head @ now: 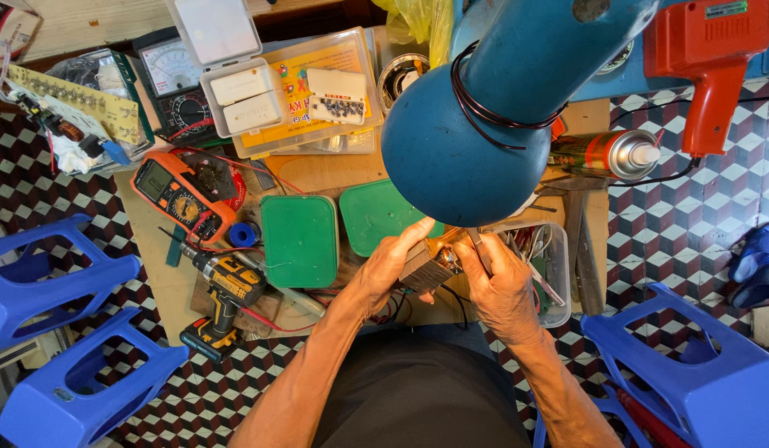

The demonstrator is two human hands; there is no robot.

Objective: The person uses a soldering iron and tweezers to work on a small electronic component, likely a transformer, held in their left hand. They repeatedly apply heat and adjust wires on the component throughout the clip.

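**Both hands on a small transformer under the lamp**

We see the left hand (391,270) wrapped around a small transformer (428,267), its laminated grey core and copper-coloured winding showing between the 2 hands, held just above the near edge of the wooden workbench (318,172). The right hand (502,286) is clenched on a thin metal tool (477,246) whose tip meets the top of the transformer.

Right over the hands hangs a blue lamp shade (459,141) with dark wire looped around its neck. Just left lie 2 green lids (300,241), then a yellow-and-black cordless drill (223,294) and an orange multimeter (179,195). Farther back sit clear plastic parts boxes (301,91). To the right are a spray can (604,154) and a red heat gun (710,58). Blue plastic stools (61,332) stand on the chequered floor at both sides.
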